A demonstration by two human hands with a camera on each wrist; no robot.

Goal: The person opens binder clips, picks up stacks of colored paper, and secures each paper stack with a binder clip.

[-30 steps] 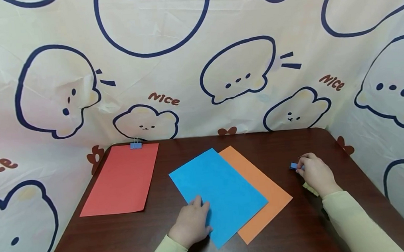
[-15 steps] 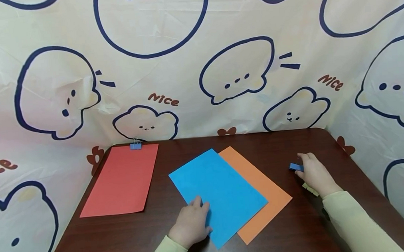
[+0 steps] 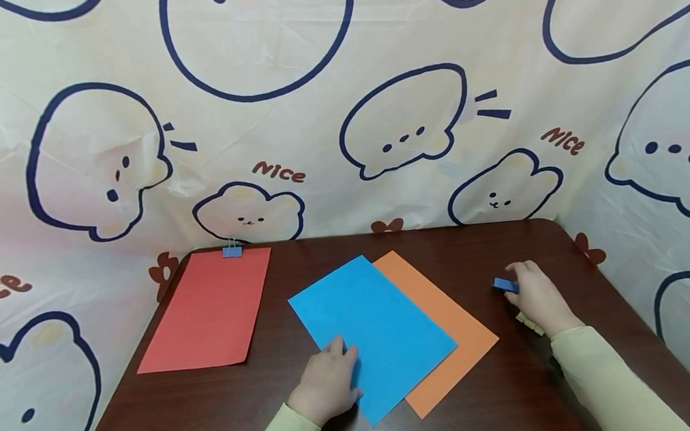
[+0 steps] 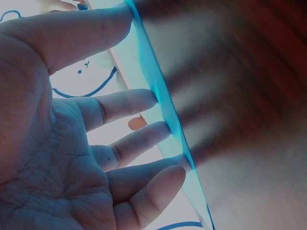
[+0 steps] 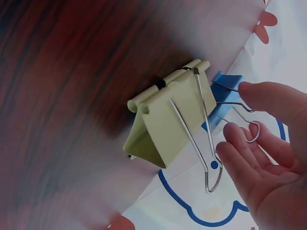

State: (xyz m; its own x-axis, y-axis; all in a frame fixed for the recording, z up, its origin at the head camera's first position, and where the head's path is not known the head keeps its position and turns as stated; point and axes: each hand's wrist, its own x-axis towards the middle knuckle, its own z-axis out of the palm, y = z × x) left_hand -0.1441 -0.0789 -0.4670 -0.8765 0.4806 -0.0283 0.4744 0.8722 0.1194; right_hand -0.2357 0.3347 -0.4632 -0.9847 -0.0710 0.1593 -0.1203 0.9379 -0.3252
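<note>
My left hand [image 3: 324, 387] lies at the left edge of the blue sheet of paper [image 3: 379, 322], fingers spread and fairly straight. From the left wrist view, its fingertips [image 4: 148, 97] touch the blue sheet along the edge. An orange sheet [image 3: 453, 329] is partly covered by the blue one. At the right, my right hand [image 3: 540, 300] holds a blue binder clip [image 3: 504, 285]. Its thumb [image 5: 268, 96] is on one wire handle, and the curled fingers are by the other. A yellow binder clip [image 5: 177, 110] stands on the table beside that hand, handles apart.
A red sheet [image 3: 208, 313] lies at the back left of the brown table [image 3: 184, 421], with another blue binder clip [image 3: 232, 252] on its top edge. Behind and beside the table hangs a printed cloth [image 3: 325, 128] with cartoon figures.
The blue clip at my right hand has turned slightly and shows more of its spine, and the fingers have spread a little. My left hand and the sheets have stayed put.
</note>
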